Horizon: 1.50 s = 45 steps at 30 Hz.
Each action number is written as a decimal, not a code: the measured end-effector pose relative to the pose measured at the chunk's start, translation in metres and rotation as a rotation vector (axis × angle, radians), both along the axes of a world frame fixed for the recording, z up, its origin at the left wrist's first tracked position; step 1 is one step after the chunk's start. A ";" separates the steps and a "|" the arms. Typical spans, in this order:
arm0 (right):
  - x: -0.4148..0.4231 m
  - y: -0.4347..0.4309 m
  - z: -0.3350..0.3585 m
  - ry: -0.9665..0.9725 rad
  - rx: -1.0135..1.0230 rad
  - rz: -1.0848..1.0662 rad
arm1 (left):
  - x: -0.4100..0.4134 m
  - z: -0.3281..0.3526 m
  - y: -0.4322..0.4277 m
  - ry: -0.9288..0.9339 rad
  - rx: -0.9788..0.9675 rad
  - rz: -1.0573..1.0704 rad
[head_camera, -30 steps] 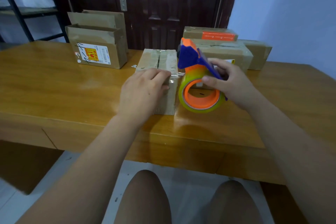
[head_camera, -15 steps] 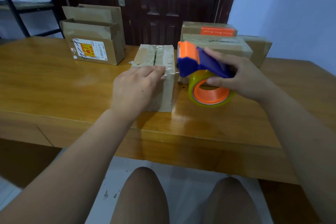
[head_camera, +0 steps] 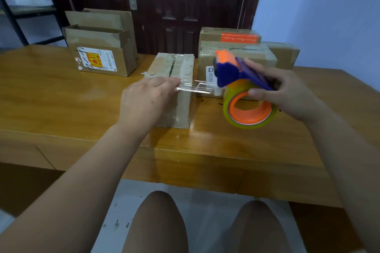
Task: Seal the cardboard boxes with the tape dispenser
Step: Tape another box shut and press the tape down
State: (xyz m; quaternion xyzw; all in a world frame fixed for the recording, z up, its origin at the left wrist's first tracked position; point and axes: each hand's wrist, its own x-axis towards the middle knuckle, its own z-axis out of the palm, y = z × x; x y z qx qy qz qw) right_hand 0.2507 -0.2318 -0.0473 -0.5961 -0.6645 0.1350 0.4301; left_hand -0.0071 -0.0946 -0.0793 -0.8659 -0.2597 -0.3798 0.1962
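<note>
Pulled the tape dispenser (head_camera: pixel 244 88) further right since half a second ago, clear of the middle box (head_camera: pixel 172 65); now stretching a clear tape strip (head_camera: pixel 197 88) taut from the box's near top edge to the blue-and-orange head. Gripping the dispenser in the right hand (head_camera: pixel 287 92), fingers curled over the handle, thumb on the roll's rim, held above the table (head_camera: pixel 61 98) just right of the box. Pressing the tape's end flat onto the box top with the left hand (head_camera: pixel 148 98), fingers straight, nothing clasped. Progress, judging by layout: already shows tape along the lengthwise seam, so probably laying a cross strip; not yet cut or smoothed down the right side. Looks like sealed boxes (head_camera: pixel 236 55) stacked back right, taped shut. Leaves the open box (head_camera: pixel 98 55) back left, flaps up, untouched. Roughly mid-task, maybe past half.
</note>
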 end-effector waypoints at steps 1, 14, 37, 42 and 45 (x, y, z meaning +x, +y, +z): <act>0.001 -0.002 0.000 0.034 0.013 -0.011 | 0.000 0.000 0.001 0.002 0.001 0.004; -0.007 0.000 0.009 -0.532 -0.225 -0.129 | 0.002 0.001 0.000 -0.023 -0.045 -0.037; -0.027 0.034 0.054 -0.627 -0.460 -0.062 | 0.025 -0.015 -0.014 0.006 -0.186 -0.058; -0.024 0.042 0.045 -0.507 -0.511 -0.013 | 0.018 0.001 -0.011 0.213 -0.222 -0.046; -0.019 0.045 0.031 -0.437 -0.583 0.017 | 0.014 0.003 -0.008 0.352 -0.215 -0.039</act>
